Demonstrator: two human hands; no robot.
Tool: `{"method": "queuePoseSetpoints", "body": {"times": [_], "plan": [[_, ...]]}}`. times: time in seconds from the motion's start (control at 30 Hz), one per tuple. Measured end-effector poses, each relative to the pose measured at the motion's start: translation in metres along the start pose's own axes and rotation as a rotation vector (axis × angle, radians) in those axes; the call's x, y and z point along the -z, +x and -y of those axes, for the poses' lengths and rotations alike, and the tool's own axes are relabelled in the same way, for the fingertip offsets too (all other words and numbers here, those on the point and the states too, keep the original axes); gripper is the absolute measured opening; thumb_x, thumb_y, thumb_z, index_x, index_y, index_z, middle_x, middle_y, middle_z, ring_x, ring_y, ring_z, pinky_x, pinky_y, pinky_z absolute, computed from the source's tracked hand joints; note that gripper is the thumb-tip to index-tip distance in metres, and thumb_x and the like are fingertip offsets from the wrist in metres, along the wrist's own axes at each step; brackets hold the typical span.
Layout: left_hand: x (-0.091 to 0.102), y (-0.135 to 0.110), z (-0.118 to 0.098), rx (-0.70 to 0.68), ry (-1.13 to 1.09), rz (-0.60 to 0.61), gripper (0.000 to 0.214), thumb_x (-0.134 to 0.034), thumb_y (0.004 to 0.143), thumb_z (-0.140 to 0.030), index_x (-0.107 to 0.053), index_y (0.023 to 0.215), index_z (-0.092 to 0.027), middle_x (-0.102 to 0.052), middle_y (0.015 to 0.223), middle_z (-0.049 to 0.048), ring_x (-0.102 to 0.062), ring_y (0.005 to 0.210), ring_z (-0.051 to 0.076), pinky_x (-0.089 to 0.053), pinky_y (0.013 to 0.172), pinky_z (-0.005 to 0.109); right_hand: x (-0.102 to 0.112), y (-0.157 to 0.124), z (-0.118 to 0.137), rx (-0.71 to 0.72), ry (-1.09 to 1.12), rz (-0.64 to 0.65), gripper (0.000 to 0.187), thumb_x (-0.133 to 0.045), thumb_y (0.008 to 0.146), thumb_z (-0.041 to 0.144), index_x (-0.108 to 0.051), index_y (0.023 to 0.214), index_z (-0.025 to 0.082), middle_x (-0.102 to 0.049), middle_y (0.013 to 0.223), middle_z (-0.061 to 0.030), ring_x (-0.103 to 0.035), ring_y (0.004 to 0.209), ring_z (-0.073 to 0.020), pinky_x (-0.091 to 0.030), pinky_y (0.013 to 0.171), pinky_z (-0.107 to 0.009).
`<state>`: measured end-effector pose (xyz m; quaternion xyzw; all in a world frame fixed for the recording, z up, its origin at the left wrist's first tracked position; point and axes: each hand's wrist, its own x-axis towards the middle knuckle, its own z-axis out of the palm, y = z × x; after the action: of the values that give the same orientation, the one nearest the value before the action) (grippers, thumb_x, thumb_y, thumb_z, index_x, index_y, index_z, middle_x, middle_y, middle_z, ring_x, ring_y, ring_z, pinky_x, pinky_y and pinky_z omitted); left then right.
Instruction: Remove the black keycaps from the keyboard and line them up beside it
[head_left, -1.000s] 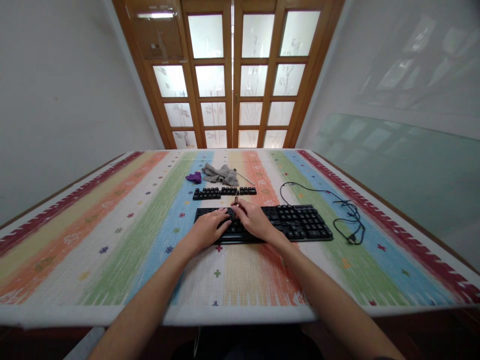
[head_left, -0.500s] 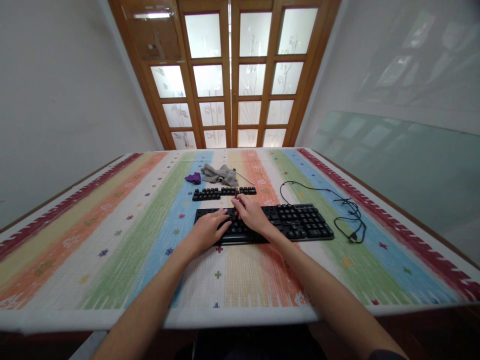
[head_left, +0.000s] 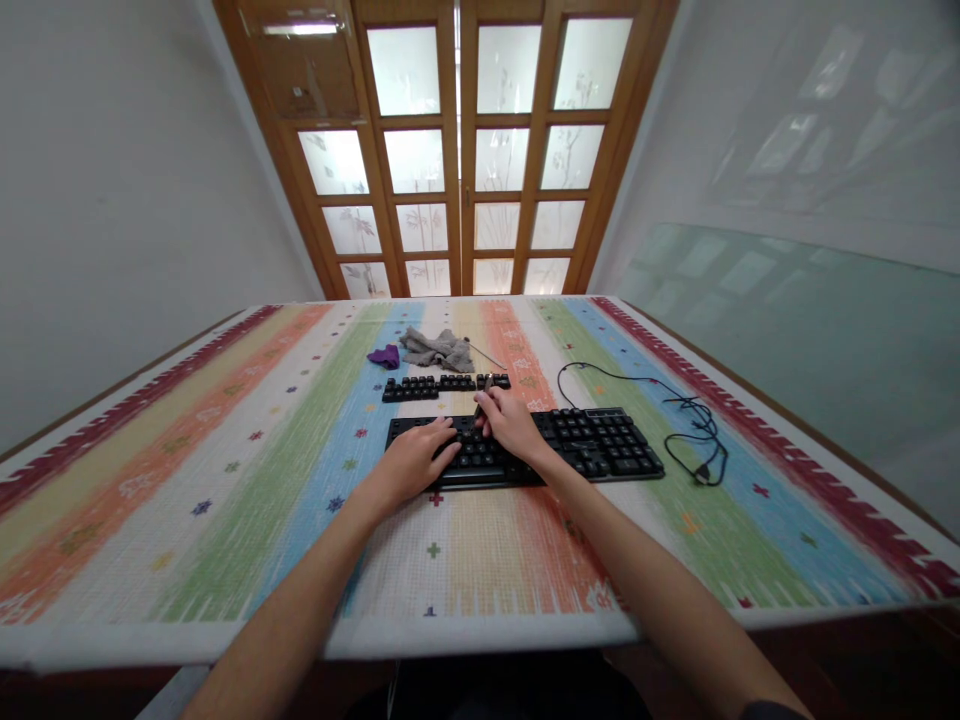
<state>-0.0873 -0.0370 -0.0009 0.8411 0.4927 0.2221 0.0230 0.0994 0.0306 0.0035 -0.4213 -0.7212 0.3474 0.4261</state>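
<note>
A black keyboard (head_left: 600, 445) lies across the striped cloth in front of me, with some key spots bare along its upper left part. My left hand (head_left: 417, 458) rests over its left end, palm down and fingers stretched out. Closed around a slim dark tool (head_left: 489, 383), my right hand (head_left: 511, 425) is over the keyboard's middle-left; the tool tilts upward and its lower tip is hard to make out. Just beyond the keyboard, loose black keycaps (head_left: 411, 388) stand in rows.
Behind the keycaps lie a crumpled grey cloth (head_left: 439, 350), a small purple cloth (head_left: 385, 357) and a thin rod (head_left: 489, 355). The keyboard's cable (head_left: 694, 405) coils on the right. The table (head_left: 247, 520) ends at a white front edge; wooden glazed doors (head_left: 469, 150) stand at the back.
My right hand has shifted slightly right and the tool in it now leans more to the right. The left hand stays in place on the keyboard.
</note>
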Motion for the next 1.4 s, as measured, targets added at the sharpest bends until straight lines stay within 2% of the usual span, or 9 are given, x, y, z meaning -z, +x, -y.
{"method": "queuePoseSetpoints", "body": {"times": [0.23, 0.47, 0.8, 0.93, 1.03, 1.17, 1.23, 1.3, 1.4], "plan": [[0.003, 0.001, -0.001, 0.022, -0.075, -0.043, 0.033, -0.051, 0.095, -0.035, -0.061, 0.121, -0.018, -0.067, 0.123, 0.0117, -0.062, 0.115, 0.025, -0.049, 0.102, 0.042, 0.009, -0.009, 0.003, 0.060, 0.138, 0.033, 0.033, -0.041, 0.097, 0.047, -0.053, 0.093, 0.017, -0.060, 0.063, 0.0019, -0.058, 0.046, -0.0117, -0.046, 0.050, -0.024], [0.006, 0.003, -0.008, -0.006, -0.230, -0.159, 0.032, -0.056, 0.093, -0.038, -0.061, 0.120, -0.021, -0.069, 0.116, 0.0084, -0.063, 0.109, 0.023, -0.050, 0.098, 0.039, 0.013, -0.019, 0.015, 0.171, 0.172, 0.093, 0.022, -0.041, 0.098, 0.038, -0.052, 0.100, 0.019, -0.061, 0.081, -0.0028, -0.062, 0.062, -0.0148, -0.050, 0.058, -0.028], [0.004, 0.003, -0.007, -0.063, -0.284, -0.268, 0.019, -0.061, 0.090, -0.029, -0.067, 0.107, -0.021, -0.071, 0.100, 0.0069, -0.066, 0.094, 0.021, -0.054, 0.086, 0.037, 0.015, -0.022, 0.016, 0.174, 0.185, 0.125, 0.026, -0.043, 0.098, 0.043, -0.053, 0.100, 0.019, -0.059, 0.073, -0.0010, -0.059, 0.060, -0.0142, -0.049, 0.058, -0.028], [0.006, 0.004, -0.009, 0.020, -0.362, -0.270, 0.018, -0.066, 0.086, -0.030, -0.069, 0.102, -0.021, -0.073, 0.098, 0.0058, -0.068, 0.091, 0.021, -0.055, 0.086, 0.037, 0.014, -0.023, 0.017, 0.144, 0.219, 0.106, 0.029, -0.046, 0.095, 0.048, -0.054, 0.097, 0.020, -0.060, 0.073, -0.0018, -0.059, 0.059, -0.0146, -0.047, 0.052, -0.027], [0.007, 0.005, -0.010, 0.126, -0.514, -0.267, 0.023, -0.070, 0.082, -0.034, -0.068, 0.100, -0.020, -0.074, 0.093, 0.0053, -0.071, 0.086, 0.020, -0.057, 0.084, 0.036, 0.015, -0.022, 0.016, 0.072, 0.322, 0.094, 0.037, -0.048, 0.092, 0.056, -0.054, 0.097, 0.020, -0.060, 0.069, -0.0010, -0.058, 0.054, -0.0142, -0.048, 0.046, -0.026], [0.010, 0.011, -0.005, 0.229, -0.683, -0.358, 0.036, -0.072, 0.079, -0.041, -0.065, 0.104, -0.017, -0.074, 0.097, 0.0074, -0.071, 0.088, 0.021, -0.058, 0.085, 0.036, 0.020, -0.016, 0.012, 0.029, 0.460, 0.029, 0.048, -0.052, 0.086, 0.065, -0.055, 0.098, 0.018, -0.062, 0.065, 0.0000, -0.059, 0.051, -0.0128, -0.052, 0.046, -0.025], [0.013, 0.016, 0.001, 0.235, -0.640, -0.402, 0.036, -0.071, 0.080, -0.042, -0.065, 0.106, -0.017, -0.074, 0.100, 0.0079, -0.071, 0.089, 0.021, -0.057, 0.086, 0.036, 0.022, -0.014, 0.011, 0.022, 0.498, -0.018, 0.051, -0.053, 0.084, 0.066, -0.055, 0.097, 0.017, -0.062, 0.064, 0.0004, -0.059, 0.050, -0.0120, -0.052, 0.045, -0.024], [0.015, 0.024, 0.010, 0.206, -0.498, -0.390, 0.031, -0.068, 0.082, -0.039, -0.066, 0.104, -0.018, -0.073, 0.099, 0.0071, -0.070, 0.087, 0.020, -0.056, 0.086, 0.037, 0.023, -0.013, 0.010, 0.021, 0.521, -0.058, 0.052, -0.055, 0.082, 0.067, -0.056, 0.096, 0.017, -0.062, 0.064, 0.0007, -0.059, 0.050, -0.0114, -0.051, 0.044, -0.023], [0.015, 0.038, 0.027, 0.070, -0.249, -0.333, 0.018, -0.065, 0.085, -0.032, -0.069, 0.097, -0.020, -0.072, 0.096, 0.0059, -0.066, 0.089, 0.021, -0.054, 0.086, 0.038, 0.024, -0.013, 0.012, 0.028, 0.522, -0.098, 0.052, -0.057, 0.081, 0.067, -0.058, 0.094, 0.017, -0.063, 0.065, 0.0000, -0.059, 0.050, -0.0113, -0.052, 0.044, -0.023]]}}
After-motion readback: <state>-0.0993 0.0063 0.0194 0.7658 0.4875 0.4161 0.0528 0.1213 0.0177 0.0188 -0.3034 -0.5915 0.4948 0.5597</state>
